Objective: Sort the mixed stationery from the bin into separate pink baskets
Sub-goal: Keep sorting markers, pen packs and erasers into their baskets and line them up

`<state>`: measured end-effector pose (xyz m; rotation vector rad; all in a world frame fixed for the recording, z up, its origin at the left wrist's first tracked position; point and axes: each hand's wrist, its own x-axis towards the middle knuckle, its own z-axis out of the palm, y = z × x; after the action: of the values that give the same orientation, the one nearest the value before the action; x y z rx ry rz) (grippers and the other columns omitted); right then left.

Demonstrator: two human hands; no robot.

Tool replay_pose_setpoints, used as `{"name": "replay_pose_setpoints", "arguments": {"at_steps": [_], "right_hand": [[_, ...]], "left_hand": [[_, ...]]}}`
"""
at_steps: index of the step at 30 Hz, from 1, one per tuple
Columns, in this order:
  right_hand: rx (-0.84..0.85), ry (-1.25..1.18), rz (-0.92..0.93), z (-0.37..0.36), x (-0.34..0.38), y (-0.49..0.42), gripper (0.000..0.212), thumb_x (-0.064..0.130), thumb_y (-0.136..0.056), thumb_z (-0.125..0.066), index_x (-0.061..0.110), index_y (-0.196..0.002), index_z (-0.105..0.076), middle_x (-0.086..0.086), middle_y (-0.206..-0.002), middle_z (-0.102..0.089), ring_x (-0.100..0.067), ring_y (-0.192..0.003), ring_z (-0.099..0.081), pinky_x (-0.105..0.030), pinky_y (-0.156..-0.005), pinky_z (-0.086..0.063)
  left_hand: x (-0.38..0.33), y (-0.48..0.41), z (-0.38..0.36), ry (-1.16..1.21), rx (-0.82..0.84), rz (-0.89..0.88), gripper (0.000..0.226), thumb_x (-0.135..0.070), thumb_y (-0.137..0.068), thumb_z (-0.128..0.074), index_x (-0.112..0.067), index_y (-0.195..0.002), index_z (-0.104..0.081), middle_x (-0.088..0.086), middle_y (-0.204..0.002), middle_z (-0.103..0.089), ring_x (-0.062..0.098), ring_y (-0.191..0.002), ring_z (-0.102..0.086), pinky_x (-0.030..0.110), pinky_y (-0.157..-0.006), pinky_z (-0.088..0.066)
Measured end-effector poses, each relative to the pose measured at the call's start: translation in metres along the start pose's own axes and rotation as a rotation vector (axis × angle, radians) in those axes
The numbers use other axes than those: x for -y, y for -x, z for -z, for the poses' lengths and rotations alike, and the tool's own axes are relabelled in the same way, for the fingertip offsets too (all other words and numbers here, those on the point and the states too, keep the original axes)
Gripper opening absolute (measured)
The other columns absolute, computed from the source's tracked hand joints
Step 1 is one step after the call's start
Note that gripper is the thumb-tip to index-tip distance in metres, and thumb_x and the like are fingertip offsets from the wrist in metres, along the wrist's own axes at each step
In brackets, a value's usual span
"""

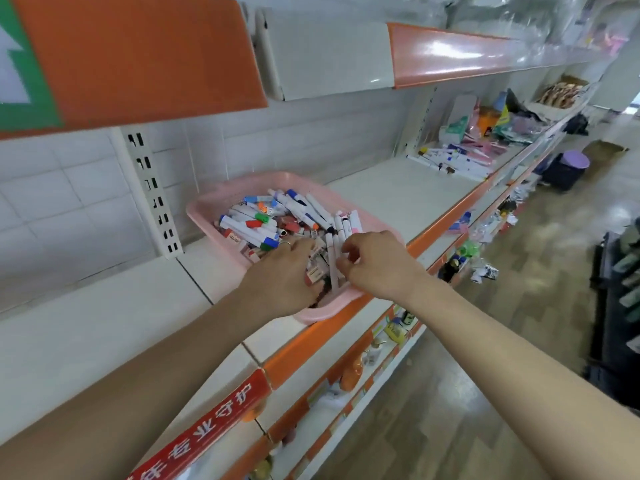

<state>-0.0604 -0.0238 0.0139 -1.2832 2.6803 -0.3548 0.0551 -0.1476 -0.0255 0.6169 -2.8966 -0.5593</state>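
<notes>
- Pink basket sat on the white shelf
- Markers with blue, red, green and orange caps filled it, mixed with small labelled packets
- Left hand lay palm down inside the basket, over the packets; whether its fingers gripped any could not be told
- Right hand reached over the near rim, curled fingers pinching a slim white pen that stood tilted
</notes>
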Motion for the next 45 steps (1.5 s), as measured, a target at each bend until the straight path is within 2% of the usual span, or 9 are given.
{"name": "replay_pose_setpoints", "arguments": {"at_steps": [3, 11, 19, 25, 29, 32, 38, 42, 45], "right_hand": [[0.074, 0.159, -0.028, -0.004, -0.002, -0.028, 0.039, 0.043, -0.093, -0.054, 0.018, -0.066, -0.042, -0.002, -0.073, -0.049, -0.023, -0.076, -0.053, -0.030, -0.057, -0.038], [0.086, 0.280, 0.146, -0.023, -0.017, -0.073, 0.046, 0.063, -0.087, -0.056, 0.018, -0.097, -0.057, -0.003, -0.102, -0.062, -0.027, -0.093, -0.060, -0.033, -0.068, -0.038], [-0.029, -0.027, 0.265, -0.037, -0.032, -0.076, 0.032, 0.049, -0.081, -0.062, 0.017, -0.083, -0.054, 0.003, -0.079, -0.052, -0.025, -0.077, -0.053, -0.033, -0.069, -0.046], [0.002, -0.042, 0.374, -0.039, -0.034, -0.083, 0.025, 0.043, -0.083, -0.059, 0.020, -0.078, -0.050, 0.005, -0.073, -0.049, -0.021, -0.079, -0.048, -0.028, -0.063, -0.033], [0.235, -0.349, 0.249, -0.039, -0.042, -0.093, 0.027, 0.038, -0.074, -0.064, 0.013, -0.067, -0.057, 0.004, -0.058, -0.056, -0.017, -0.063, -0.058, -0.026, -0.053, -0.035], [0.338, -0.601, 0.179, -0.038, -0.046, -0.096, 0.026, 0.030, -0.068, -0.061, 0.004, -0.068, -0.057, -0.001, -0.053, -0.053, -0.018, -0.056, -0.055, -0.040, -0.055, -0.046], [0.301, -0.727, 0.185, -0.028, -0.049, -0.089, 0.018, 0.023, -0.082, -0.058, 0.012, -0.070, -0.052, -0.006, -0.059, -0.037, -0.015, -0.055, -0.038, -0.029, -0.053, -0.031], [0.251, -0.742, 0.205, -0.029, -0.051, -0.088, 0.024, 0.024, -0.088, -0.056, 0.005, -0.073, -0.052, 0.001, -0.050, -0.039, -0.016, -0.050, -0.039, -0.027, -0.051, -0.030], [0.197, -0.740, 0.218, -0.029, -0.053, -0.088, 0.028, 0.025, -0.089, -0.053, 0.005, -0.071, -0.051, 0.006, -0.046, -0.038, -0.011, -0.044, -0.038, -0.023, -0.046, -0.030]], "left_hand": [[0.003, -0.025, -0.012, -0.121, 0.040, 0.081, 0.076, -0.042, -0.086, -0.070, -0.018, -0.147, -0.030, 0.011, -0.143, -0.041, 0.032, -0.125, -0.050, 0.044, -0.098, -0.047], [-0.005, -0.065, -0.023, -0.308, 0.063, 0.187, 0.066, -0.047, -0.082, -0.065, -0.023, -0.138, -0.039, 0.008, -0.129, -0.044, 0.031, -0.113, -0.055, 0.039, -0.080, -0.046], [-0.007, -0.068, -0.035, -0.373, 0.051, 0.245, 0.052, -0.035, -0.081, -0.059, -0.024, -0.128, -0.040, 0.009, -0.124, -0.044, 0.031, -0.111, -0.054, 0.034, -0.072, -0.038], [-0.004, -0.070, -0.034, -0.325, 0.103, 0.218, 0.059, -0.029, -0.076, -0.061, -0.023, -0.132, -0.044, 0.009, -0.119, -0.044, 0.023, -0.077, -0.046, 0.035, -0.065, -0.047], [-0.003, -0.068, -0.036, -0.310, 0.075, 0.164, 0.053, -0.030, -0.080, -0.061, -0.023, -0.130, -0.046, 0.007, -0.120, -0.043, 0.027, -0.082, -0.055, 0.036, -0.066, -0.048], [0.000, -0.067, -0.039, -0.194, 0.049, 0.132, 0.047, -0.025, -0.080, -0.065, -0.019, -0.124, -0.050, 0.005, -0.112, -0.045, 0.025, -0.084, -0.054, 0.034, -0.067, -0.046], [0.001, -0.067, -0.035, 0.028, -0.091, 0.052, 0.039, -0.012, -0.080, -0.077, -0.022, -0.096, -0.043, -0.012, -0.070, -0.041, 0.002, -0.061, -0.040, 0.017, -0.056, -0.027], [0.004, -0.067, -0.036, 0.063, -0.096, 0.132, 0.043, -0.016, -0.082, -0.080, -0.011, -0.113, -0.052, -0.001, -0.079, -0.057, 0.010, -0.067, -0.052, 0.015, -0.061, -0.035], [0.002, -0.069, -0.033, 0.091, -0.200, 0.181, 0.039, -0.016, -0.083, -0.078, -0.005, -0.109, -0.052, -0.013, -0.075, -0.051, -0.002, -0.062, -0.049, 0.008, -0.056, -0.036]]}}
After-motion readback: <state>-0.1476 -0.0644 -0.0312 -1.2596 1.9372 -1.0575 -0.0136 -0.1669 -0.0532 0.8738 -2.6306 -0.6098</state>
